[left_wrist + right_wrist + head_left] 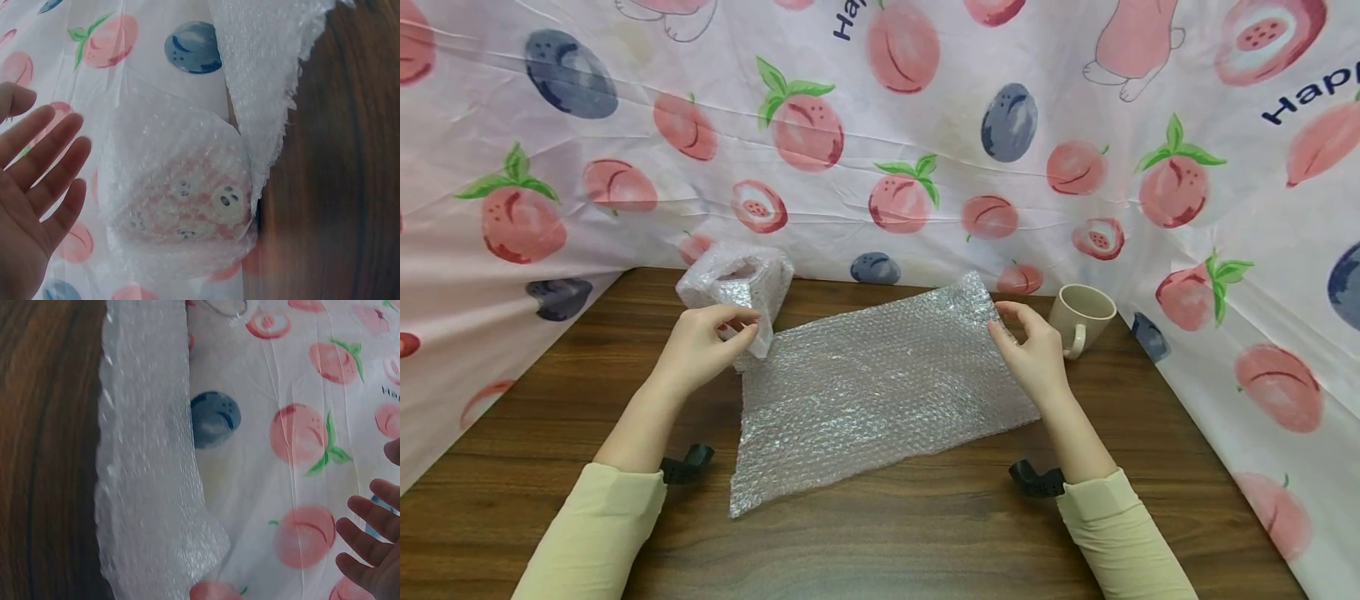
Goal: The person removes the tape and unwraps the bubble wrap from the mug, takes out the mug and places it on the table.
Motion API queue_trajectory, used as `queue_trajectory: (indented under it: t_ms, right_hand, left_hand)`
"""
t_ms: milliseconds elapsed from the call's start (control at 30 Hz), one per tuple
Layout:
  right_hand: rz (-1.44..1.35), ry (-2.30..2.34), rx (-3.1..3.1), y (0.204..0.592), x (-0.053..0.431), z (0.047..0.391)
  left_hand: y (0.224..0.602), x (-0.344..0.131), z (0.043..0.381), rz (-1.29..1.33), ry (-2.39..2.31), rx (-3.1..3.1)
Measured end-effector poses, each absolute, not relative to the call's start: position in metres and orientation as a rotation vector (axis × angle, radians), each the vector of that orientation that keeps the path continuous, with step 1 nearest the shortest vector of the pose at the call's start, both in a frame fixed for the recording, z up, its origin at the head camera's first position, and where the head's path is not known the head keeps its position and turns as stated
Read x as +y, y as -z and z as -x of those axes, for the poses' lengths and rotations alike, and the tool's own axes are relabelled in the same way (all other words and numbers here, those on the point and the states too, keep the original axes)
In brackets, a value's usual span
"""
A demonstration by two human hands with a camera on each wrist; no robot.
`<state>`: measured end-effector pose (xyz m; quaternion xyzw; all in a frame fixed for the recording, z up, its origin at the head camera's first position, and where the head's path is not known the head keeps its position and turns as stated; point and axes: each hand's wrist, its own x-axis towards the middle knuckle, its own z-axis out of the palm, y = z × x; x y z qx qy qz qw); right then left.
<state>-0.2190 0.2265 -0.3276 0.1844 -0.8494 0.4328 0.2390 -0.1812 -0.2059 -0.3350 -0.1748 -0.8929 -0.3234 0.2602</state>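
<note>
A sheet of clear bubble wrap [880, 383] is spread over the wooden table, its far right corner standing up. My left hand [703, 346] is at the sheet's left edge, in front of a bubble-wrapped bundle [767, 287]. Through the bundle's wrap, the left wrist view shows a pinkish pattern with pale, dark-dotted shapes; what is inside cannot be told. At the sheet's right edge is my right hand [1033, 346], with a beige mug [1082, 310] just behind it. Both wrist views show spread fingers with nothing held.
A white cloth [940, 158] printed with fruit hangs behind the table and along both sides. Dark wooden tabletop [925, 533] lies in front of the sheet. A black wrist mount [688, 465] is on the left forearm, another mount [1036, 481] on the right.
</note>
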Motion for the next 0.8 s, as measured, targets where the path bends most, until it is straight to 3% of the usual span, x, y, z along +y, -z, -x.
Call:
queue_trajectory:
  t_ms: [800]
  right_hand:
    - [-0.677,-1.258,-2.423,0.34,0.161,0.227]
  left_hand:
    - [0.336,-0.238,0.188,0.252,1.061,-2.189]
